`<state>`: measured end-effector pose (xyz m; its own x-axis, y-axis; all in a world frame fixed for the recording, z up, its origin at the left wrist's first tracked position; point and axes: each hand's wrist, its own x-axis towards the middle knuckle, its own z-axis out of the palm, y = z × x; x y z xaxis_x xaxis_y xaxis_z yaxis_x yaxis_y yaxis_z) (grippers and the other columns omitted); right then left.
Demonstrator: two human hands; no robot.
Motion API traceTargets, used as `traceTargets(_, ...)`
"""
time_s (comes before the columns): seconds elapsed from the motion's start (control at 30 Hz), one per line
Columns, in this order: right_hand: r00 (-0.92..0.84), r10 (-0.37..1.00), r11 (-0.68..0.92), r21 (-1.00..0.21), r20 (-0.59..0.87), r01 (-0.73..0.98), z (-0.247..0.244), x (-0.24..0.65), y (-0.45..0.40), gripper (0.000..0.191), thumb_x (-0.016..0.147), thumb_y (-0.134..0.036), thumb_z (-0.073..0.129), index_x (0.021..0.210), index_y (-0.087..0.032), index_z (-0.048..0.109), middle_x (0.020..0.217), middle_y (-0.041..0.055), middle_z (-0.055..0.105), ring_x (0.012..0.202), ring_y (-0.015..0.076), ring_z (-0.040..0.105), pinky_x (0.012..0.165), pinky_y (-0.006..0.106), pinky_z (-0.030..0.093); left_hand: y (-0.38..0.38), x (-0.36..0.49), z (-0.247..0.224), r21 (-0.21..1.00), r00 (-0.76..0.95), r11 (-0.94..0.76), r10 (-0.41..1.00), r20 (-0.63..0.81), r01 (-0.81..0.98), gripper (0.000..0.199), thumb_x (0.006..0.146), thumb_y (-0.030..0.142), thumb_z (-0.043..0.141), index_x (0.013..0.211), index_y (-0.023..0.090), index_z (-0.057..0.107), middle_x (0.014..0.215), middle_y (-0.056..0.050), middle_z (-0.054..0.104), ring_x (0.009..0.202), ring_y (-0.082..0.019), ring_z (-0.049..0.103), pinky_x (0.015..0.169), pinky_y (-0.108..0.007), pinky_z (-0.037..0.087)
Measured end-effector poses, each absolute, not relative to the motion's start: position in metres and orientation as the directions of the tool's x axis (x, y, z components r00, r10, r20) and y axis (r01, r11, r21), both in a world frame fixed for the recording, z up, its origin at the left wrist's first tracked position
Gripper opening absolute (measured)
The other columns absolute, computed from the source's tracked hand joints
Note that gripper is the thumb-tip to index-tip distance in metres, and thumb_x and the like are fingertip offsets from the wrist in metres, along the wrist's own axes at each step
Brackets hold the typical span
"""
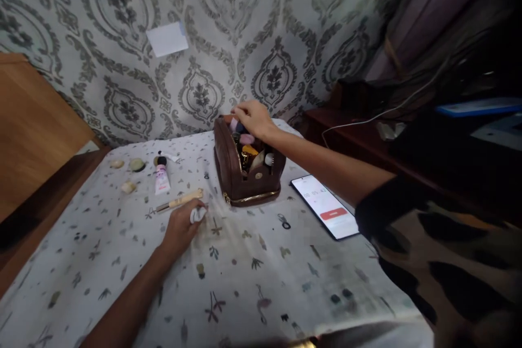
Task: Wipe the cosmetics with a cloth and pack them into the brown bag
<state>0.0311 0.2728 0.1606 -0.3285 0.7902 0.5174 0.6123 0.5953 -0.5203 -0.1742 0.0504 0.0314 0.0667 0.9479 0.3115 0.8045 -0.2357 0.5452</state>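
Observation:
My left hand (181, 228) rests on the cloth with its fingers closed around a small white thing (198, 214); its kind cannot be made out. Just beyond those fingers lies a beige tube with a metallic end (179, 201). A brown makeup bag (248, 187) stands unzipped in the middle, holding several items, among them a pink one (247, 139) and a yellow one (249, 150). At the bag's far upper edge, my right hand (255, 118) has its fingers bent and pinched on the rim; the fingertips are partly hidden.
To the left lie a pink-and-white tube (162, 178), a dark-rimmed round item (137, 165) and two pale stone-like pieces (128, 187). A phone (326, 206) with a running timer lies under my right forearm. Patterned fabric (277, 22) rises behind; a white cable (367, 120) hangs at right.

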Motion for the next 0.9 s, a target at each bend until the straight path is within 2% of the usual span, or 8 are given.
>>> traceTargets(0.1, -0.323, 0.724, 0.68, -0.555, 0.609, 0.478, 0.16, 0.034, 0.225, 0.029, 0.096, -0.022, 0.043, 0.089, -0.014, 0.07, 0.088, 0.0063, 0.067, 0.09, 0.0201, 0.059, 0.082, 0.031, 0.043, 0.053, -0.189, 0.032, 0.354, -0.005, -0.164, 0.902, 0.431, 0.921, 0.023, 0.087, 0.017, 0.046, 0.102, 0.019, 0.063, 0.1, -0.009, 0.071, 0.097, -0.026, 0.063, 0.084, -0.035, 0.046)
traceTargets(0.2, -0.382, 0.634, 0.772, -0.58, 0.672, 0.26, 0.152, 0.029, 0.171, 0.025, 0.096, -0.025, 0.045, 0.087, -0.017, 0.067, 0.089, 0.0058, 0.066, 0.088, 0.0199, 0.059, 0.081, 0.033, 0.045, 0.057, -0.202, 0.029, 0.19, 0.03, -0.118, 0.911, 0.412, 0.975, 0.043, 0.081, 0.009, 0.05, 0.123, 0.015, 0.058, 0.118, -0.014, 0.066, 0.114, -0.031, 0.057, 0.095, -0.043, 0.043)
traceTargets(0.33, -0.538, 0.534, 0.786, -0.618, 0.652, 0.031, 0.117, 0.013, 0.117, 0.028, 0.096, -0.024, 0.044, 0.078, -0.019, 0.064, 0.079, 0.0046, 0.063, 0.081, 0.0187, 0.059, 0.077, 0.033, 0.046, 0.059, -0.208, 0.027, 0.097, 0.047, -0.077, 0.957, 0.285, 0.992, 0.04, 0.082, 0.009, 0.053, 0.121, 0.015, 0.057, 0.11, -0.012, 0.063, 0.106, -0.03, 0.057, 0.09, -0.041, 0.046)
traceTargets(0.4, -0.564, 0.58, 0.715, -0.699, 0.587, 0.008, 0.091, 0.003, 0.101, 0.023, 0.096, -0.025, 0.047, 0.085, -0.02, 0.066, 0.083, 0.0047, 0.064, 0.081, 0.0181, 0.06, 0.075, 0.031, 0.048, 0.058, -0.207, 0.027, 0.08, 0.037, -0.061, 0.963, 0.269, 0.995, 0.031, 0.082, 0.009, 0.051, 0.111, 0.015, 0.06, 0.103, -0.011, 0.061, 0.101, -0.028, 0.057, 0.087, -0.039, 0.047)
traceTargets(0.57, -0.459, 0.854, 0.301, -0.952, 0.244, 0.054, 0.025, -0.019, 0.088, 0.026, 0.091, -0.023, 0.053, 0.115, -0.02, 0.061, 0.093, 0.0042, 0.062, 0.066, 0.0124, 0.058, 0.057, 0.025, 0.048, 0.056, -0.202, 0.031, 0.177, 0.022, -0.085, 0.944, 0.329, 0.981, 0.017, 0.085, 0.014, 0.047, 0.098, 0.019, 0.057, 0.097, -0.008, 0.057, 0.097, -0.027, 0.058, 0.081, -0.037, 0.048)
traceTargets(0.67, -0.502, 0.863, 0.037, -0.999, 0.05, -0.036, 0.002, -0.025, 0.085, 0.036, 0.089, -0.023, 0.054, 0.125, -0.019, 0.054, 0.105, 0.0053, 0.059, 0.057, 0.0078, 0.057, 0.052, 0.023, 0.049, 0.056, -0.196, 0.033, 0.349, 0.027, -0.18, 0.915, 0.402, 0.92, 0.011, 0.09, 0.024, 0.044, 0.093, 0.02, 0.054, 0.09, -0.005, 0.058, 0.087, -0.024, 0.059, 0.077, -0.035, 0.048)
traceTargets(0.77, -0.587, 0.806, -0.047, -0.982, 0.073, -0.185, -0.004, -0.028, 0.078, 0.034, 0.086, -0.023, 0.058, 0.119, -0.019, 0.055, 0.108, 0.0047, 0.06, 0.058, 0.0071, 0.06, 0.056, 0.023, 0.051, 0.051, -0.183, 0.034, 0.521, 0.009, -0.279, 0.887, 0.461, 0.807, 0.018, 0.092, 0.032, 0.048, 0.103, 0.02, 0.054, 0.09, -0.003, 0.063, 0.079, -0.02, 0.062, 0.073, -0.032, 0.05)
traceTargets(0.9, -0.681, 0.72, -0.139, -0.935, 0.131, -0.327, 0.0, -0.028, 0.069, 0.027, 0.075, -0.018, 0.065, 0.101, -0.019, 0.057, 0.084, -0.002, 0.062, 0.062, 0.0105, 0.06, 0.061, 0.025, 0.052, 0.04, -0.163, 0.036, 0.513, 0.098, -0.451, 0.812, 0.575, 0.73, 0.03, 0.09, 0.027, 0.051, 0.119, 0.02, 0.057, 0.104, -0.005, 0.067, 0.089, -0.019, 0.065, 0.078, -0.029, 0.051)
